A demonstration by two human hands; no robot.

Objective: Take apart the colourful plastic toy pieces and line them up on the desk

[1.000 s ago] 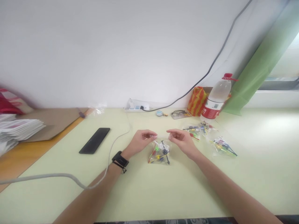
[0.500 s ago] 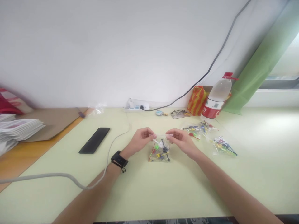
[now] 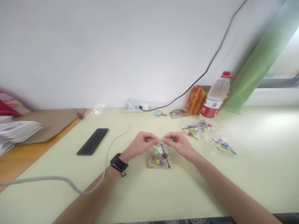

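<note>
A clear plastic bag [image 3: 159,158] hangs between my hands, with black, yellow, red, green and white plastic parts inside. My left hand [image 3: 143,143] pinches the bag's top edge between thumb and fingers. From the other side, my right hand [image 3: 178,143] pinches the same edge, its fingertips almost meeting the left ones at the middle. The fingers cover most of that edge. To the right, other clear bags of coloured plastic parts lie on the table, one bag [image 3: 223,145] nearer and another bag [image 3: 195,128] farther back.
A black phone [image 3: 92,142] lies left of my hands. A grey cable [image 3: 53,178] crosses my left forearm. Along the wall are a power strip [image 3: 134,106], glasses [image 3: 179,113] and a large water bottle [image 3: 213,99]. Stacked papers [image 3: 20,132] sit on cardboard at far left.
My hands have drawn together along the bag's top edge, so the fingertips nearly meet. The bag sits slightly lower in view.
</note>
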